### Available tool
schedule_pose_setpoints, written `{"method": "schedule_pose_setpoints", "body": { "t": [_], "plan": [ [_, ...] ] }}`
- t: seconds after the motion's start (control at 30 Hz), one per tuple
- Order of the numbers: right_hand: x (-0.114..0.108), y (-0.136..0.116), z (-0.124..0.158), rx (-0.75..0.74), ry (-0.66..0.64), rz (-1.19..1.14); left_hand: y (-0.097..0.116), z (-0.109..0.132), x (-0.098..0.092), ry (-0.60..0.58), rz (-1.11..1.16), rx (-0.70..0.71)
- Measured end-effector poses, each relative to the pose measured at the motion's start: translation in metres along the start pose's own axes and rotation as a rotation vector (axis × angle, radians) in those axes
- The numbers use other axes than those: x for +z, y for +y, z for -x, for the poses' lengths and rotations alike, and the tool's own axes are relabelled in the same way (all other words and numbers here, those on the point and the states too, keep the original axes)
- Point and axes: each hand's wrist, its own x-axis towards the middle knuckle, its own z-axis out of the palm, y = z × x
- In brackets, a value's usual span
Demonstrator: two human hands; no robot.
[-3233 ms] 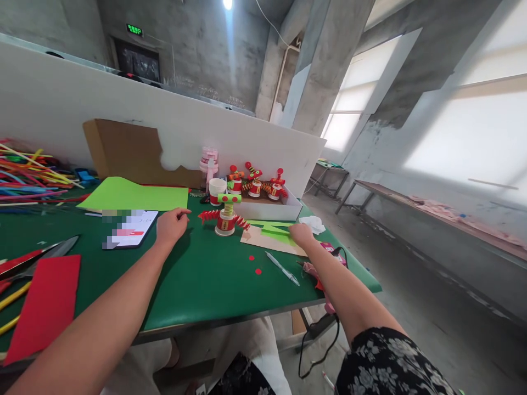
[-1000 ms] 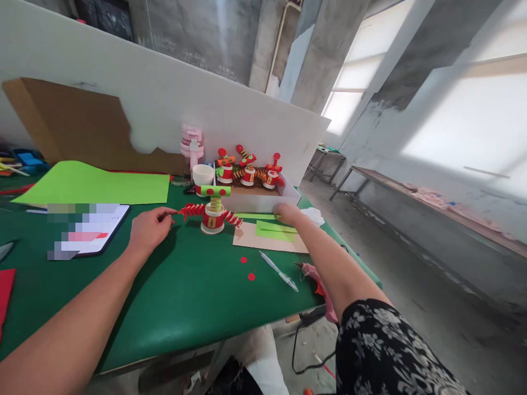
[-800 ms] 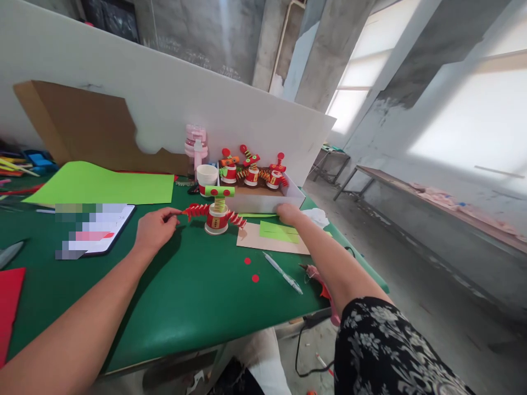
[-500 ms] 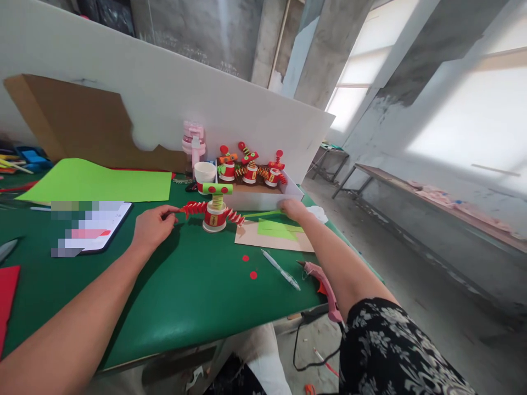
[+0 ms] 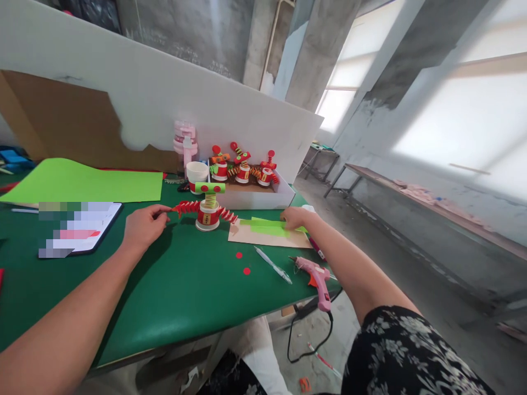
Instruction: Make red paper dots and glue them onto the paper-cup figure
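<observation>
My left hand (image 5: 144,227) pinches the outer tip of a red folded-paper arm (image 5: 188,207). That arm belongs to a paper-cup figure (image 5: 208,215), upright with a red band and a green rolled head with red dots. To the right, my right hand (image 5: 297,218) has its fingers closed at the end of a narrow green paper strip (image 5: 263,223); the fingertips are partly hidden. Under the strip are a green paper piece (image 5: 269,230) and a tan cardboard piece (image 5: 242,235). Two red paper dots (image 5: 246,271) and a pen (image 5: 273,265) lie nearer me.
Behind stands a white box (image 5: 251,200) with three similar figures. Paper cups (image 5: 197,171) and a pink bottle (image 5: 185,140) are beside it. A pink glue gun (image 5: 315,274) lies at the front right edge, its cord hanging. Green paper (image 5: 90,184) and a phone (image 5: 109,219) are left.
My right hand has come down toward me, bringing the green strip over the cardboard. The left hand keeps its pinch on the paper arm. The view has shifted slightly, showing more of the glue gun.
</observation>
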Motion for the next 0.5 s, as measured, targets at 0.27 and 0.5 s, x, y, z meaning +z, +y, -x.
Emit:
{"method": "schedule_pose_setpoints", "body": {
  "t": [0.27, 0.5],
  "plan": [
    [0.008, -0.010, 0.004, 0.027, 0.029, 0.002, 0.002, 0.001, -0.002, 0.009, 0.020, -0.002],
    [0.010, -0.007, 0.002, 0.092, 0.100, -0.096, 0.000, -0.001, -0.001, 0.017, 0.048, 0.004]
  ]
}}
